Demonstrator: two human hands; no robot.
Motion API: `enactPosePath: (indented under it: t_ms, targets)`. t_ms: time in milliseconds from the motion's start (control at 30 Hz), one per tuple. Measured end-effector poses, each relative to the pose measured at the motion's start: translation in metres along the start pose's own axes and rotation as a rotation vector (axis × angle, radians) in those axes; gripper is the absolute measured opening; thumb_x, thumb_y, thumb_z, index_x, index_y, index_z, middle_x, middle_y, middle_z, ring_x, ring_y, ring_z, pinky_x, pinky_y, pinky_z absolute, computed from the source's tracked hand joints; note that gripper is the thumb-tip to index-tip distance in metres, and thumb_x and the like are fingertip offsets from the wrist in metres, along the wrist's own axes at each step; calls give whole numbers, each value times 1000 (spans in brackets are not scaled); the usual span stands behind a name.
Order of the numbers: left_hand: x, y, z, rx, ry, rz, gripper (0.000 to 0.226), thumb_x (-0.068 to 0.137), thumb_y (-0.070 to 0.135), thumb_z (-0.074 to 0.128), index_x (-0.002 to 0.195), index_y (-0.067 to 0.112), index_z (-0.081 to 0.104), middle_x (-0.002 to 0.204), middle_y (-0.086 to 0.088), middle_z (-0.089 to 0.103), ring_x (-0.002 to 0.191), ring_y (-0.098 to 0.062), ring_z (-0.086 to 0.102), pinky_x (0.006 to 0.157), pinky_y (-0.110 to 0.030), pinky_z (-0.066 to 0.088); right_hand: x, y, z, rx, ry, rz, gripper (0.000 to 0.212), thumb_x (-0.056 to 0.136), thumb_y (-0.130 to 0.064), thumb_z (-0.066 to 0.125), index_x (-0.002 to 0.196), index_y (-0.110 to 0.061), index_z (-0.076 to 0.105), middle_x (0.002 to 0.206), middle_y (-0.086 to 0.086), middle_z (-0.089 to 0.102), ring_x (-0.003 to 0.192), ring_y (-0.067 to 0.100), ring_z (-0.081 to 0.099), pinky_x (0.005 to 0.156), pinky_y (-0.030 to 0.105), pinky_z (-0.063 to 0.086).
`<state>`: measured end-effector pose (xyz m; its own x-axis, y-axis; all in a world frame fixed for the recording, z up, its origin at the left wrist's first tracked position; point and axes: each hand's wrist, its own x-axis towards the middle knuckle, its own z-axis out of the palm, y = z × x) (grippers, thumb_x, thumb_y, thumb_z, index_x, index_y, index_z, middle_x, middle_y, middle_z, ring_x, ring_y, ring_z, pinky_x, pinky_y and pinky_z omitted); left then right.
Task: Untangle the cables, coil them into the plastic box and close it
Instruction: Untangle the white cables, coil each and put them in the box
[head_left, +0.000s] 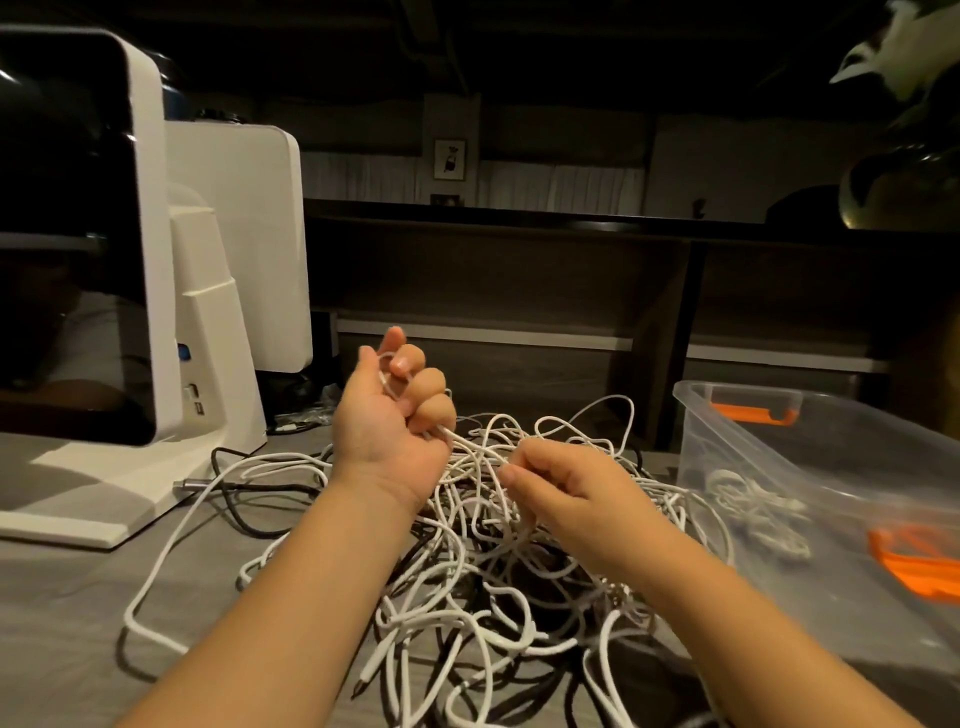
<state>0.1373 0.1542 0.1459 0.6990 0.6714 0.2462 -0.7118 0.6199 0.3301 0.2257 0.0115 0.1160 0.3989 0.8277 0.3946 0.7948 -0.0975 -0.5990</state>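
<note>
White cables (483, 561) lay tangled in a heap on the grey bench (67, 597), just left of the clear plastic box (831, 467). The left hand (395, 415) had its fingers curled round one strand; the right hand (561, 483) pinched another.

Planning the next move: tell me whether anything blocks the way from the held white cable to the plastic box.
No object stands between. The left hand and right hand hold a white cable still woven into the tangled pile; that tangle holds it back. The plastic box sits open, right of the pile.
</note>
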Motion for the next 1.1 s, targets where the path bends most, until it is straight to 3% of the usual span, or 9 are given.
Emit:
enactPosePath:
  t_ms: [67, 167, 367, 533, 600, 667, 800, 967, 1100]
  targets:
    - [2, 3, -2, 14, 76, 67, 41, 108, 42, 30, 89, 21, 60, 56, 10, 43, 38, -4, 24, 33, -16, 16, -2, 5, -5, 133, 14, -1, 29, 99, -37, 52, 83, -15, 64, 69, -15, 64, 59, 3, 51, 63, 25, 42]
    - [1, 0, -2, 95, 172, 116, 40, 108, 42, 31, 89, 21, 60, 56, 9, 43, 39, -5, 23, 34, -17, 17, -4, 8, -9, 391, 45, -87, 26, 97, -30, 50, 85, -9, 61, 82, 0, 71, 76, 19, 65, 77, 37, 52]
    - [3, -5, -3, 467, 269, 174, 38, 109, 40, 31, 97, 19, 60, 65, 7, 50, 41, -4, 28, 35, -17, 21, -4, 11, -12, 176, 115, -68, 15, 96, -26, 58, 92, -29, 72, 63, -4, 58, 56, 14, 51, 56, 22, 44]
    - [-5, -13, -2, 1055, 123, 71, 39, 109, 39, 29, 103, 21, 63, 86, 2, 59, 47, -3, 34, 41, -17, 27, -10, 7, -14, 24, -128, -147, 13, 93, -34, 62, 98, -34, 74, 70, -6, 65, 56, 4, 51, 54, 17, 41]
    - [-10, -18, 0, 1222, -7, -23, 44, 108, 42, 28, 103, 24, 67, 90, 1, 64, 48, -3, 39, 44, -18, 31, -10, 5, -12, 12, -129, -186, 12, 93, -34, 61, 95, -40, 71, 74, -3, 67, 64, 13, 59, 57, 23, 47]
    - [-14, -24, 1, 1307, -124, -164, 50, 107, 48, 27, 103, 25, 71, 76, 5, 66, 46, -1, 47, 49, -19, 37, -8, 6, -9, -9, -15, -202, 15, 94, -33, 61, 91, -47, 66, 78, -11, 68, 74, 13, 66, 62, 31, 53]
    - [-20, -25, -1, 1333, -170, -440, 63, 100, 66, 31, 71, 24, 69, 55, 8, 51, 50, -6, 41, 55, -23, 33, -4, 13, -8, 20, 228, -140, 12, 94, -30, 62, 90, -37, 52, 70, -8, 67, 55, 6, 57, 51, 29, 45]
    - [-22, -23, 0, 1231, -237, -626, 60, 92, 72, 40, 84, 17, 61, 64, 4, 55, 50, -6, 35, 49, -17, 28, -3, 14, -7, -64, 203, -124, 17, 94, -29, 60, 102, -44, 55, 70, -8, 64, 56, 7, 57, 54, 27, 48]
    - [-24, -22, 1, 1201, -318, -673, 61, 87, 74, 45, 88, 16, 64, 67, 4, 57, 53, -5, 42, 50, -15, 35, -3, 13, -8, -42, 195, -125, 17, 95, -21, 58, 90, -36, 64, 73, -14, 65, 64, 7, 61, 60, 26, 51]
